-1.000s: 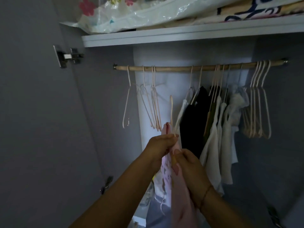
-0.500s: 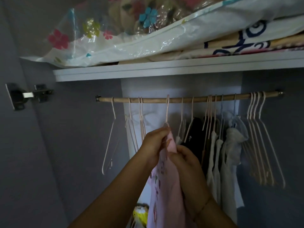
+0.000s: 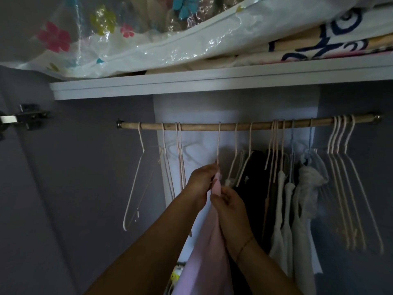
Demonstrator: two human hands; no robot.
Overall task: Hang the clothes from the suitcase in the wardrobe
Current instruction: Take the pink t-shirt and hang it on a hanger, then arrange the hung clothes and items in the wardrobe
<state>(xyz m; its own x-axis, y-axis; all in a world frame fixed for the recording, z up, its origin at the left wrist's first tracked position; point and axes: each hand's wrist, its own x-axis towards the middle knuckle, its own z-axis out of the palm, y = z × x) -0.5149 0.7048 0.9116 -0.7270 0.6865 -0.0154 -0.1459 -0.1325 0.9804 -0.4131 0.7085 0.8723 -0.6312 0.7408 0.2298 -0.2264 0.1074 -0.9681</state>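
The left hand (image 3: 202, 179) is curled tight round the top of the pink garment (image 3: 204, 241), right where the hanger (image 3: 218, 145) meets the cloth. Just below it, the right hand (image 3: 230, 206) pinches the garment's edge between thumb and bent fingers. The cloth is soft and smooth and falls in long folds between both forearms. The thin wire hanger rises straight above the left hand, its hook over the round wooden rod (image 3: 244, 125). Bare wire hangers (image 3: 136, 184) dangle left of the hands; black and white clothes (image 3: 302, 209) hang limp to the right.
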